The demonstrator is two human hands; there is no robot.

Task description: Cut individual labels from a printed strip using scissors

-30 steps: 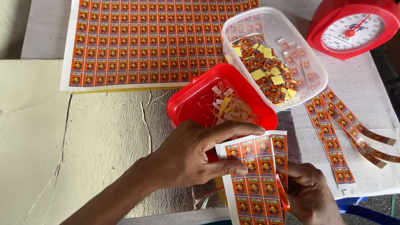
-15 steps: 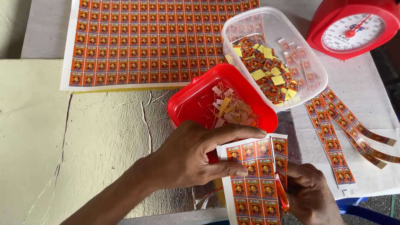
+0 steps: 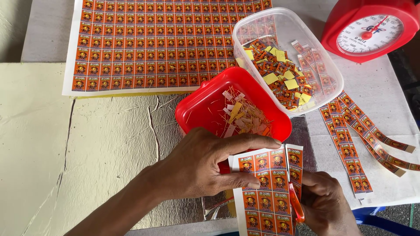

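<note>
cutting a label sheet beside two tubs

lying at the far left of the surface point(image 3: 35, 131) is a pale, cracked covering, and above it a large uncut sheet of labels point(image 3: 162, 43) spreads out — rows of small orange and red squares with a white margin. below that sheet the covering turns silvery and creased.

the left hand point(image 3: 201, 166) comes in from the lower left and pinches a smaller label sheet point(image 3: 262, 192), thumb beneath its edge and fingers stretched over its top, holding it flat near the front edge. just behind those fingers sits a red tub point(image 3: 205, 109), partly under the hand, with thin paper trimmings and slivers heaped inside.

right of the small sheet, the right hand point(image 3: 326, 207) is curled closed around red-handled scissors point(image 3: 296, 203), the handle loop showing at the sheet's right edge; the blades themselves are hidden, so how far they are parted cannot be told.

further back and to the right a clear plastic tub point(image 3: 323, 48) holds a pile of cut single labels, some turned yellow side up. it touches the red tub's rim. long cut label strips point(image 3: 363, 140) fan out on white cloth beside it, and a red dial scale point(image 3: 372, 28) stands at the top right corner.
</note>
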